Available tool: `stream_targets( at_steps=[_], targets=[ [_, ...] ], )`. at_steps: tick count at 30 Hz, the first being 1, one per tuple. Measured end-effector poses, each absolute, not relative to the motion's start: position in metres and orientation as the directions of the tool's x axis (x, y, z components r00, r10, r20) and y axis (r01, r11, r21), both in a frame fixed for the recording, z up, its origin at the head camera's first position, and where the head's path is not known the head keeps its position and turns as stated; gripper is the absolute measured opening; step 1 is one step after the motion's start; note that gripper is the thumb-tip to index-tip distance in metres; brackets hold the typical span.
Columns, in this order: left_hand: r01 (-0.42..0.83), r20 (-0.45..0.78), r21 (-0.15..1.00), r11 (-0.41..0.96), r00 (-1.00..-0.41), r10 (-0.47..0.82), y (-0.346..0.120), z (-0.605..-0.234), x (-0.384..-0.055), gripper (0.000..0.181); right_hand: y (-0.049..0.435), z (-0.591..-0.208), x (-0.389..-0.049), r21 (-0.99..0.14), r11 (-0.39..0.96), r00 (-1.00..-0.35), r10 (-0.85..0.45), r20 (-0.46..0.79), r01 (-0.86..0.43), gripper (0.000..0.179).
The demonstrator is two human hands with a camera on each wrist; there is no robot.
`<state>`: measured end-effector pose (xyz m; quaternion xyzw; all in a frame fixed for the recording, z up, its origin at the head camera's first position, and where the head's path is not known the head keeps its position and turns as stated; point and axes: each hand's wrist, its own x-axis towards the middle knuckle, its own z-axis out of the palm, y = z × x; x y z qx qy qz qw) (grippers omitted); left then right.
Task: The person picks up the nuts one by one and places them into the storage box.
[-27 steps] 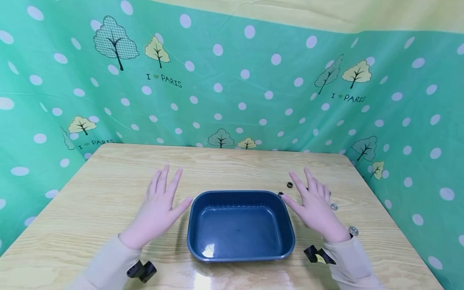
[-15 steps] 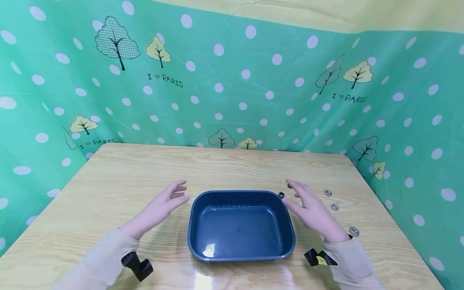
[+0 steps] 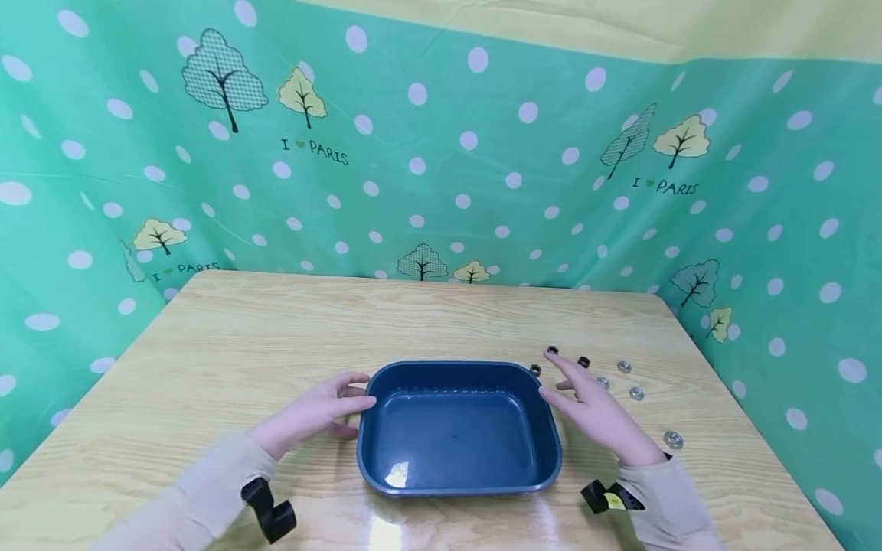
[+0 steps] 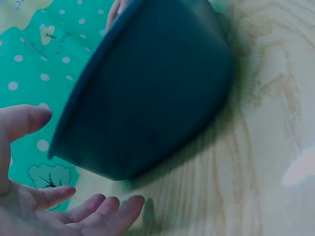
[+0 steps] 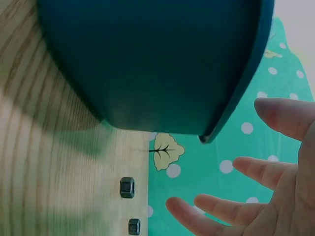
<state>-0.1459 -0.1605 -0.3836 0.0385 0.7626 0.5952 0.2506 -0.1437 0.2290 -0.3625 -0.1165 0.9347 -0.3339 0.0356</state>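
A dark blue rectangular plastic tub [image 3: 455, 436] rests on the wooden table, nothing inside it. At its left side is my left hand [image 3: 317, 413], thumb overlapping the rim in the head view. The left wrist view has that hand's fingers [image 4: 113, 216] spread and relaxed beside the tub wall [image 4: 147, 93]. On the opposite side, my right hand [image 3: 596, 409] is by the right rim, its thumb tip close to the edge. Seen from the right wrist, the fingers [image 5: 231, 209] extend loosely, holding nothing.
Beyond the tub's far right corner lie black hex nuts [image 3: 535, 370], two of them also showing as nuts [image 5: 127, 187] in the right wrist view. Several silver nuts [image 3: 637, 393] are scattered right of my right hand. A green dotted curtain [image 3: 441, 153] hangs behind the table [image 3: 276, 314].
My left hand has turned and come right and down to the tub's left rim. My right hand has lowered slightly, uncovering more nuts. The tub stays put.
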Motion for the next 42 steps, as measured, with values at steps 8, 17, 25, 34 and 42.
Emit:
stream_targets(
  at_steps=[8, 17, 25, 34, 42],
  targets=[
    [-0.276, -0.354, 0.928, 0.252, -0.865, 0.355, -0.158, -0.392, -0.143, 0.066, 0.236, -0.363, -0.143, -0.649, 0.741, -0.972, -0.235, -0.009, -0.173, 0.061],
    [-0.3, -0.333, 0.943, 0.146, -0.831, 0.445, -0.164, -0.399, -0.144, 0.069, 0.247, -0.359, -0.141, -0.625, 0.766, -0.975, -0.218, -0.033, -0.15, 0.06],
    [-0.327, -0.344, 0.938, 0.118, -0.821, 0.457, -0.165, -0.401, -0.148, 0.074, 0.261, -0.358, -0.144, -0.609, 0.782, -0.978, -0.203, -0.045, -0.134, 0.061],
    [-0.329, -0.335, 0.939, 0.096, -0.824, 0.457, -0.163, -0.399, -0.148, 0.076, 0.28, -0.349, -0.146, -0.596, 0.79, -0.973, -0.223, -0.065, -0.141, 0.055],
    [-0.339, -0.34, 0.937, 0.086, -0.827, 0.448, -0.164, -0.401, -0.147, 0.074, 0.308, -0.342, -0.153, -0.605, 0.782, -0.963, -0.255, -0.091, -0.149, 0.054]
  ],
)
